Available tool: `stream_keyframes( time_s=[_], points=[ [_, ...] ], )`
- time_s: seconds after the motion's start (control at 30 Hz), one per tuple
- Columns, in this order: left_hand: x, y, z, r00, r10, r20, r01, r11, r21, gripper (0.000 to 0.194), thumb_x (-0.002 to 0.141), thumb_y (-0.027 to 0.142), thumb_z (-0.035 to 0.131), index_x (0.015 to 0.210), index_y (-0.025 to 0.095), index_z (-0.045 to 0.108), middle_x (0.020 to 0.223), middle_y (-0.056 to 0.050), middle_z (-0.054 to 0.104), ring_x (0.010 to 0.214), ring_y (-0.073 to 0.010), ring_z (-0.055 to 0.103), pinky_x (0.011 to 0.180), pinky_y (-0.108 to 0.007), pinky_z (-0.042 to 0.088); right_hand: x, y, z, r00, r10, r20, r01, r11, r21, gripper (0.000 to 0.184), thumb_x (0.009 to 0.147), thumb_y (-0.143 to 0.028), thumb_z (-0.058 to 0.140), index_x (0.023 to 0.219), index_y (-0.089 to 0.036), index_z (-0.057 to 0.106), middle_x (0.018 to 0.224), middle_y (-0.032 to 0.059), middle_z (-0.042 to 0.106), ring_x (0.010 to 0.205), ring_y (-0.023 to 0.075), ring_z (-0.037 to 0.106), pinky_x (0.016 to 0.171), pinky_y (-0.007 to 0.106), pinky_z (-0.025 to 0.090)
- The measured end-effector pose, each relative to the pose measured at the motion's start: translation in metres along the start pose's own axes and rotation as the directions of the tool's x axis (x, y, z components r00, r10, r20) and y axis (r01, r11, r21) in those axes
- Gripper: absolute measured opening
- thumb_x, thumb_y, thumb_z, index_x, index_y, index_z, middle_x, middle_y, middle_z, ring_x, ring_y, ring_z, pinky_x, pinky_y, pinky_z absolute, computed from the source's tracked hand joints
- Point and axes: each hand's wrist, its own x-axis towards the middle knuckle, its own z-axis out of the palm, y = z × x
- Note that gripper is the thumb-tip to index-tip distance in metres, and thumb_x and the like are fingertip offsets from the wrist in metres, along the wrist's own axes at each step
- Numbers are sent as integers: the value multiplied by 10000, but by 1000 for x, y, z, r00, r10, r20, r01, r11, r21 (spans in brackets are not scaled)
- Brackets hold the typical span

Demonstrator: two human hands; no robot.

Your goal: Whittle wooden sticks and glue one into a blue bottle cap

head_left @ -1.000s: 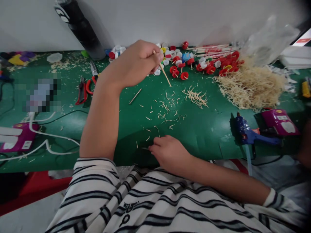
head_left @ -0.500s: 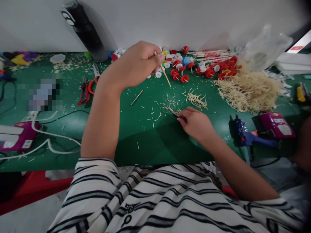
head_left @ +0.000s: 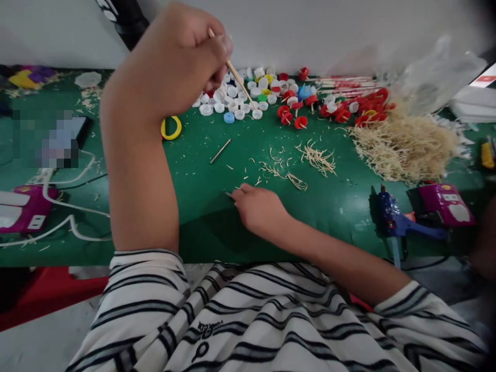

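Raised at the upper left, my left hand pinches a thin wooden stick, whose pointed end slants down in front of the bottle caps. Low over the green table, my right hand is closed on a small blade-like metal tool; only its tip shows. A short metal rod lies between the hands. To its right are thin wood shavings and a small bunch of them.
Red caps on sticks lie at the back, beside a large shavings heap. A blue glue gun and purple power strip stand right. A phone, white cable, yellow ring handle and dark bottle are left.
My left hand has risen and moved left with the stick. My right hand has moved left and toward me with the metal tool, away from the shavings. The view has shifted slightly.
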Motion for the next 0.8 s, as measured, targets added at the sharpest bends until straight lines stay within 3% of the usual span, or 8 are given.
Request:
stream_keyframes(
  time_s=[0.17,0.27,0.37,0.5,0.67,0.8],
  points=[
    [3,1,3,999,-37,19,36,999,38,330,1011,311,462,736,180,590,695,-36,589,648,-112,513,724,-371,367,20,47,-14,952,299,-68,-299,954,10,367,1090,-202,444,1329,-198,722,1324,160,732,1024,267,739,739,350,468],
    [3,3,6,999,-42,10,41,997,67,334,1001,285,487,700,183,591,658,-29,581,609,-116,500,670,-350,341,17,66,-16,922,371,-114,-372,928,10,344,1093,-226,459,1302,-184,730,1314,164,741,1046,284,725,729,358,458],
    [2,5,6,999,-44,13,43,996,74,344,1005,269,476,688,184,581,654,-19,575,594,-107,488,646,-335,331,11,69,-17,905,405,-135,-407,913,9,313,1082,-232,493,1273,-174,735,1288,167,755,1025,281,721,723,361,454],
    [1,4,5,999,-44,11,42,994,98,339,1005,300,476,703,188,585,649,-18,565,600,-113,487,647,-342,338,16,44,-16,936,328,-128,-323,944,63,293,1072,-241,525,1283,-189,722,1243,149,778,1012,274,726,729,357,461],
    [2,3,6,996,-72,47,65,988,143,386,1021,368,473,702,190,598,626,-14,558,583,-105,476,652,-349,332,51,14,-11,980,138,-143,-130,989,63,340,1078,-173,462,1328,-160,692,1220,175,768,994,262,727,728,346,471],
    [3,5,6,991,-111,78,97,980,172,400,1025,405,466,718,191,608,646,-13,581,604,-107,493,679,-352,352,67,25,-12,965,194,-179,-190,981,36,371,1085,-152,415,1325,-137,698,1249,194,761,997,269,734,735,350,472]
  ],
)
